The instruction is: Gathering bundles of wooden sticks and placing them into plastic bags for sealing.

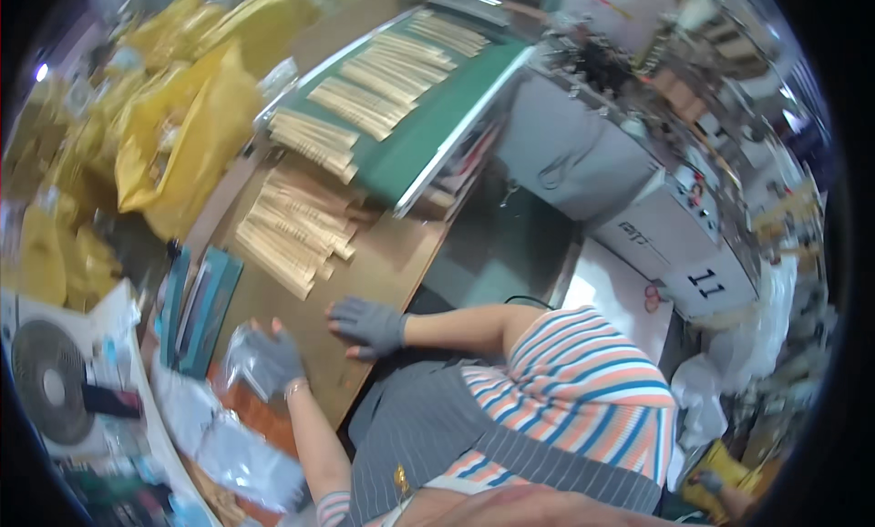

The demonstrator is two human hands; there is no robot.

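Head view: pale strips (296, 235) on table (396, 254), hands apart from them

Loose pile by green belt (442, 117); long axes mostly upper left to lower right, lower ends toward right hand (369, 327). Looks pre-pickup; next move would call for reaching forward to those ends. Right grip spread, seemingly empty; left hand (266, 361) at clear plastic (234, 361), can't tell its hold.

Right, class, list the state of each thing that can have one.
Flat beige strips: loose, overlapping
Green conveyor belt: loaded with strips, motion unclear
Large yellow plastic bag: open-mouthed
Round grey fan: running or off, unclear
Red-handled scissors: laid down
Grey-gloved right hand: open, palm down
Grey-gloved left hand: grip unclear
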